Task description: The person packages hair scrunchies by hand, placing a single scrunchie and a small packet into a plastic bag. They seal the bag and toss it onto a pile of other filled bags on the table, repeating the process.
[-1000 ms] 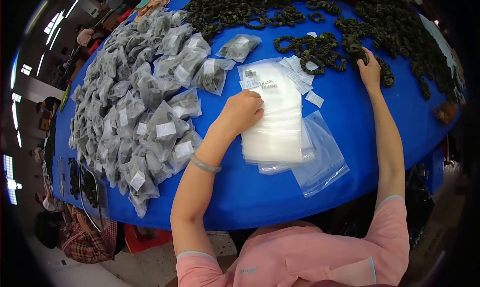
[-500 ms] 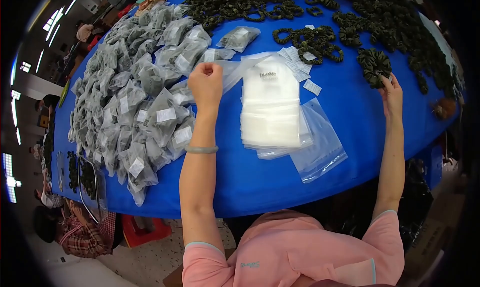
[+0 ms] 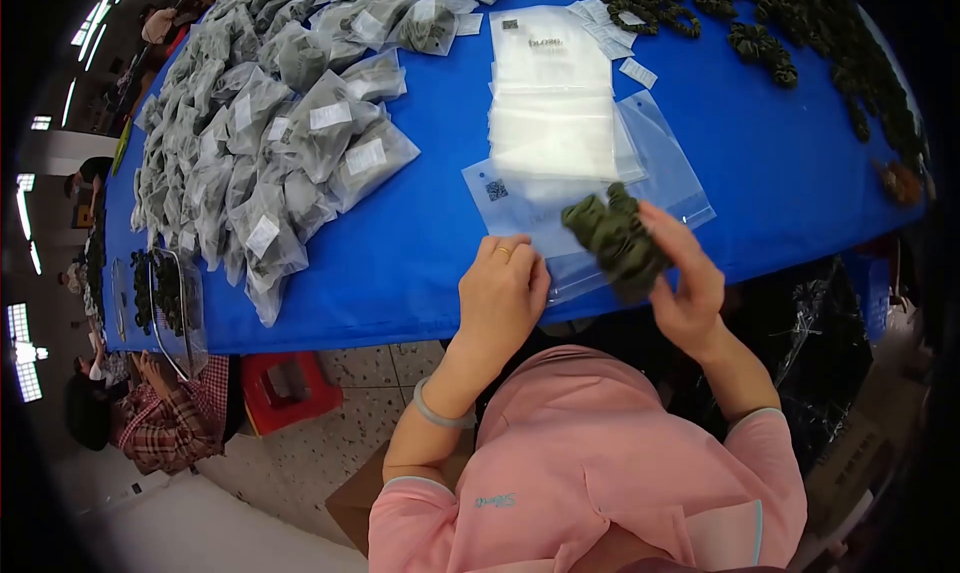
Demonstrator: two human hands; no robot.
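Note:
My left hand [image 3: 505, 285] is closed on the near edge of a clear plastic bag [image 3: 487, 205] that has a small QR code on it. The bag lies partly over the near end of a stack of frosted plastic bags [image 3: 553, 123]. A bunched dark green scrunchie [image 3: 622, 241] is held in the fingers of my right hand [image 3: 692, 288], just above the bag's near end. The scrunchie hides part of the bag. To the right of the stack another clear bag [image 3: 668, 158] rests flat on the blue cloth.
Filled grey bags with white labels [image 3: 290, 123] are heaped on the left. Small printed slips [image 3: 638, 72] lie by the stack, and loose scrunchies [image 3: 763, 53] spread across the far right. A wire-framed basket [image 3: 178, 308] and a seated person [image 3: 170, 423] are at the lower left.
Both hands have come in toward my body. My left hand brought the clear bag from the stack's far left to its near end; my right hand carried the scrunchie in from the far right.

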